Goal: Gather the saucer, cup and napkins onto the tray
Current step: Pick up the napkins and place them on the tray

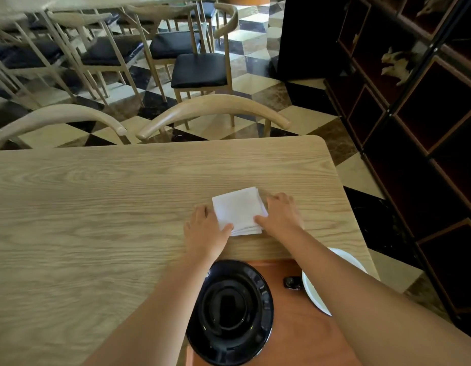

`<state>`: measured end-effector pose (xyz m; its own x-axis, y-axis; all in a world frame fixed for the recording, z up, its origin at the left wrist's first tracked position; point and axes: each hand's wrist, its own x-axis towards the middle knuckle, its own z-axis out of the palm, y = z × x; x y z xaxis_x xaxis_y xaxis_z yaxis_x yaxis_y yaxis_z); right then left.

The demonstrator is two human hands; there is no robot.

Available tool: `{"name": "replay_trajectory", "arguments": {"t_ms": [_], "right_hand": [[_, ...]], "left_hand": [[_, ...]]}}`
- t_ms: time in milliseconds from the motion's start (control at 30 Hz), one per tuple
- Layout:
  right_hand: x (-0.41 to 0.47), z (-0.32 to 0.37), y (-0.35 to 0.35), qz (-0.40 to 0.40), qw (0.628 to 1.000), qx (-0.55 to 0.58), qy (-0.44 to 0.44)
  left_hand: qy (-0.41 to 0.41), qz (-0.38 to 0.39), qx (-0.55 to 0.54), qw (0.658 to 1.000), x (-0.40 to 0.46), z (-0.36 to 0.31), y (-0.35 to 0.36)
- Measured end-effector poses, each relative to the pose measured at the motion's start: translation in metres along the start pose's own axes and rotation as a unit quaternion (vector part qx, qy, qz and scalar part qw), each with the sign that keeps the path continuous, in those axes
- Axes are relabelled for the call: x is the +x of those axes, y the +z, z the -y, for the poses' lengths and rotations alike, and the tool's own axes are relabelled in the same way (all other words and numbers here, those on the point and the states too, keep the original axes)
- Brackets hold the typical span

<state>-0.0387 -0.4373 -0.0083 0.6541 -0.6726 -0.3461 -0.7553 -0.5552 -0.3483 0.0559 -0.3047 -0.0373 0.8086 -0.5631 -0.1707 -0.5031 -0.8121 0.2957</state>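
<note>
A stack of white napkins (238,210) lies flat on the wooden table (97,207), just beyond the tray. My left hand (205,228) presses against the stack's left edge, thumb on its near corner. My right hand (281,215) holds the right edge, thumb on top. A brown tray (303,326) sits at the table's near right. On it stands a black saucer (258,286) with a black cup (229,310) in its middle. A white plate (314,294) rests on the tray's right side, partly hidden by my right forearm.
A small dark object (292,282) lies on the tray between saucer and plate. Two wooden chair backs (213,107) stand at the table's far edge. A dark shelf unit (414,114) fills the right side. More chairs stand on the checkered floor beyond.
</note>
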Motion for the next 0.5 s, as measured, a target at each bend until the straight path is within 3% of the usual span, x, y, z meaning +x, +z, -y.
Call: {"name": "replay_trajectory", "arguments": {"t_ms": [100, 300, 500], "right_hand": [[-0.002, 0.003, 0.008, -0.026, 1.0, 0.013, 0.006], [-0.005, 0.011, 0.017, -0.047, 0.978, 0.203, 0.031], [-0.017, 0.013, 0.014, -0.024, 0.926, 0.367, 0.085]], "left_hand": [[-0.021, 0.004, -0.045, 0.999, -0.003, -0.002, 0.004], [-0.036, -0.023, -0.22, 0.975, 0.002, -0.003, -0.001], [-0.156, 0.021, -0.498, 0.853, -0.008, -0.001, -0.023]]}}
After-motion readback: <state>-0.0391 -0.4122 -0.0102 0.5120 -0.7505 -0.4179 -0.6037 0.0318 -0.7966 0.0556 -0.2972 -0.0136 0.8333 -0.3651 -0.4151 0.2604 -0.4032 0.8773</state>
